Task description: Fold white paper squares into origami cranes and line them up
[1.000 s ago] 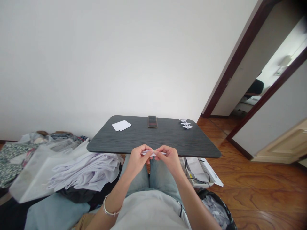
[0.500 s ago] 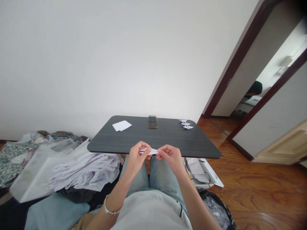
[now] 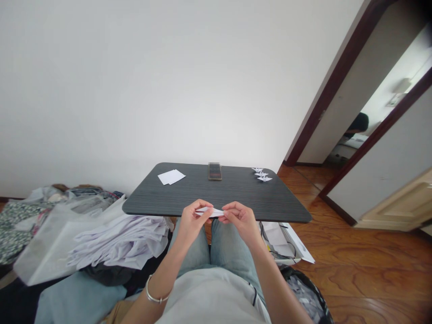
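Note:
A narrow folded strip of white paper [image 3: 209, 212] lies between my hands, just in front of the table's near edge. My left hand [image 3: 193, 221] pinches its left end between thumb and fingers. My right hand [image 3: 240, 220] holds the pointed right end in its fingertips. Farther off on the dark wood-grain table [image 3: 216, 198] are a few small white origami cranes [image 3: 262, 175], a small stack of white paper sheets [image 3: 171, 177] and a phone [image 3: 215, 171] standing in or lying on a clear case.
My jeans-clad knees lie below my hands. Heaped clothes and plastic bags sit to the left, and papers and a dark bag to the lower right. A wooden floor spreads right towards a doorway, where a person is seen in the far room. A white wall stands behind the table.
My hands have come slightly closer together and the paper strip now looks a little shorter and more tightly folded. The table items have not moved.

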The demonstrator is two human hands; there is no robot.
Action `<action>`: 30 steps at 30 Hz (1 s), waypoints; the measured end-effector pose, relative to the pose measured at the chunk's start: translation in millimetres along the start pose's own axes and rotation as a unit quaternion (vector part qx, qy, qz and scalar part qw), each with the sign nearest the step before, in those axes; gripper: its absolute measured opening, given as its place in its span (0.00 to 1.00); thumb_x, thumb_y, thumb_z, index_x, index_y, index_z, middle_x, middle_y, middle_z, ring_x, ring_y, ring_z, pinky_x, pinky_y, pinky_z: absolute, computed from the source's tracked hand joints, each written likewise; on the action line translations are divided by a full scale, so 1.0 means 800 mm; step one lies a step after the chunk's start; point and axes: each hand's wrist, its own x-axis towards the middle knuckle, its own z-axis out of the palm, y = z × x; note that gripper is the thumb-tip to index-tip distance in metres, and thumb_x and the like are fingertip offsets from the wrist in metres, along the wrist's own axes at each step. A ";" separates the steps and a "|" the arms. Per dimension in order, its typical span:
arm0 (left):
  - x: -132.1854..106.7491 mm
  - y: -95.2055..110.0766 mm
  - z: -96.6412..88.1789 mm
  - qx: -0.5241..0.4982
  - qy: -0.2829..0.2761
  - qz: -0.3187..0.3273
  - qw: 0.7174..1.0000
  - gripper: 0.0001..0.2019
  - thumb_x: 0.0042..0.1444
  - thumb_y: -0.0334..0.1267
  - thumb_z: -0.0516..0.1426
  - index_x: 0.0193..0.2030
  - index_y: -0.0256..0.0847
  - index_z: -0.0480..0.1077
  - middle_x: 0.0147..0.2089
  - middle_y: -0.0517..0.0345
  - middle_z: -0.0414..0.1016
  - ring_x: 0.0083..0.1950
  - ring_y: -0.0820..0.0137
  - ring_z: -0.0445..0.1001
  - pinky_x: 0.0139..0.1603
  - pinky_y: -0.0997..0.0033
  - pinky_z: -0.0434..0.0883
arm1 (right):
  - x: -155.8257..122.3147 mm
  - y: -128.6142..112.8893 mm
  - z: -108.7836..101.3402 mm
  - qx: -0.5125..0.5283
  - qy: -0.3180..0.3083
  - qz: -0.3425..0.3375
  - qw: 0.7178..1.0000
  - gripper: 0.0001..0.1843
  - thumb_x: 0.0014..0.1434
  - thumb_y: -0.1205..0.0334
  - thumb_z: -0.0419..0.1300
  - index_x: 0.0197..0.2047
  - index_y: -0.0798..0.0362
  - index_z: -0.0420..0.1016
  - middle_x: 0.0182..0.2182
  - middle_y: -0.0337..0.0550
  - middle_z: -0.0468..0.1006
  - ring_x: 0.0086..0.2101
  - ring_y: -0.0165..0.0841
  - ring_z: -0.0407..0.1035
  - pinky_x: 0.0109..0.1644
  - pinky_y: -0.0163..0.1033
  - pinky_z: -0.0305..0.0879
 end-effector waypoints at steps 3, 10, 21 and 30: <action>-0.001 0.002 0.000 0.004 -0.005 -0.015 1.000 0.11 0.44 0.41 0.62 0.32 0.37 0.72 0.26 0.61 0.73 0.25 0.74 0.71 0.26 0.76 0.71 | 0.000 -0.002 0.002 0.006 0.002 -0.005 1.000 0.14 0.49 0.53 0.64 0.34 0.54 0.72 0.22 0.41 0.80 0.26 0.34 0.76 0.31 0.37 0.73; -0.003 0.010 -0.001 -0.031 0.024 -0.029 0.999 0.10 0.42 0.39 0.63 0.29 0.37 0.70 0.24 0.61 0.72 0.25 0.73 0.71 0.25 0.76 0.69 | -0.003 -0.008 0.003 0.013 -0.004 -0.019 1.000 0.13 0.51 0.51 0.62 0.34 0.53 0.75 0.24 0.42 0.80 0.27 0.33 0.75 0.31 0.36 0.72; -0.004 0.008 0.000 -0.045 0.024 -0.043 0.998 0.10 0.41 0.39 0.64 0.29 0.37 0.70 0.23 0.63 0.73 0.24 0.74 0.71 0.27 0.76 0.69 | -0.002 0.001 0.006 0.042 0.055 -0.002 0.998 0.12 0.43 0.55 0.68 0.26 0.54 0.74 0.20 0.41 0.79 0.23 0.33 0.74 0.29 0.36 0.72; -0.005 0.004 0.002 -0.037 0.001 -0.044 0.998 0.10 0.42 0.38 0.63 0.30 0.37 0.69 0.25 0.63 0.73 0.25 0.74 0.71 0.27 0.76 0.70 | -0.005 -0.004 0.010 0.011 -0.008 -0.006 1.000 0.09 0.50 0.57 0.64 0.30 0.54 0.75 0.20 0.38 0.77 0.22 0.28 0.71 0.27 0.31 0.68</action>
